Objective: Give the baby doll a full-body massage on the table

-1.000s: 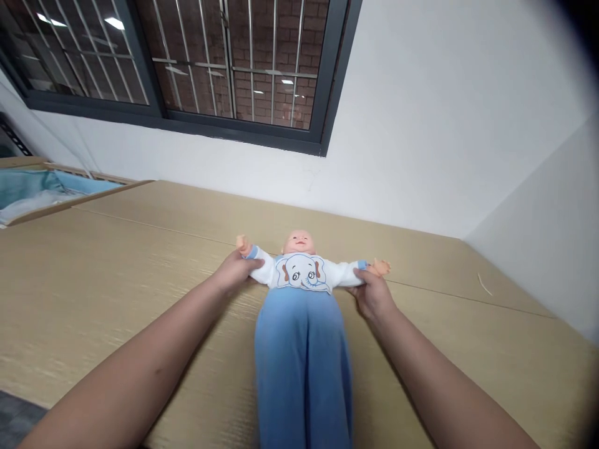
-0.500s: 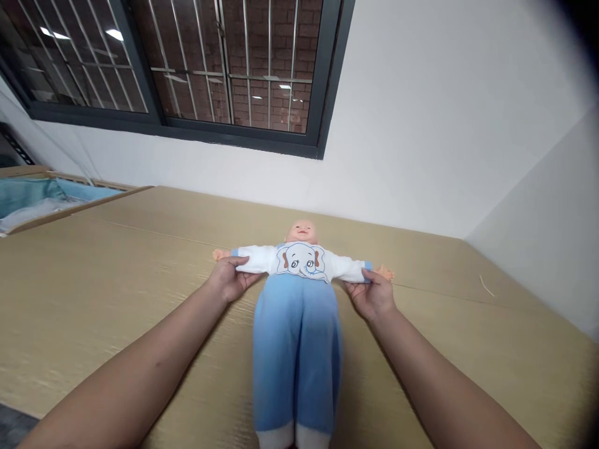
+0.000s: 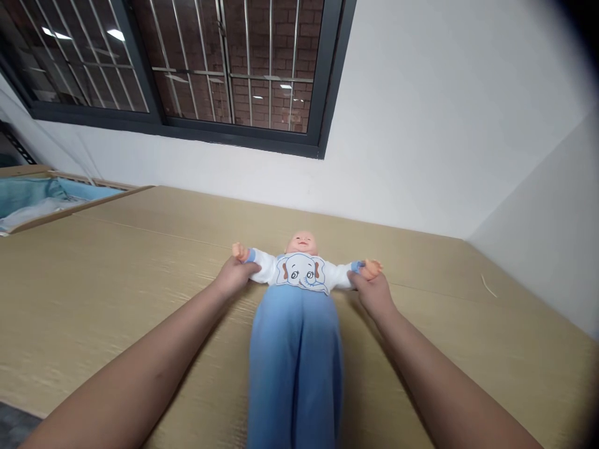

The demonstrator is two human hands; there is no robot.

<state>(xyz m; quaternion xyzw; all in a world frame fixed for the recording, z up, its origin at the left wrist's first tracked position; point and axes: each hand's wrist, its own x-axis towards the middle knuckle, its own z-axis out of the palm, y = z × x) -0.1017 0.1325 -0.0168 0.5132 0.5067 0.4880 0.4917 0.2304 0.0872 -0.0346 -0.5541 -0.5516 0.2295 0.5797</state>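
Observation:
A baby doll [image 3: 302, 274] lies face up on a tan tabletop [image 3: 140, 280], its head toward the wall. It wears a white top with an elephant picture and blue trousers [image 3: 296, 362]. My left hand [image 3: 236, 276] is closed around the doll's sleeved arm on the left, near the blue cuff. On the other side my right hand [image 3: 372, 288] grips the other sleeve by its cuff. Both doll arms are stretched out sideways, with the small hands sticking out past the cuffs. The trouser ends run out of the bottom of the view.
At the far left stands a wooden-edged box [image 3: 79, 212] with teal and light blue cloth in it. A barred window [image 3: 234, 68] is set in the white wall [image 3: 412, 125] behind the table. A thin pale strip [image 3: 489, 285] lies on the right of the tabletop.
The doll has slid a little toward me. Its arms have bent slightly, the doll's hands lifting, and my hands have turned with the sleeves, the left one moving slightly inward.

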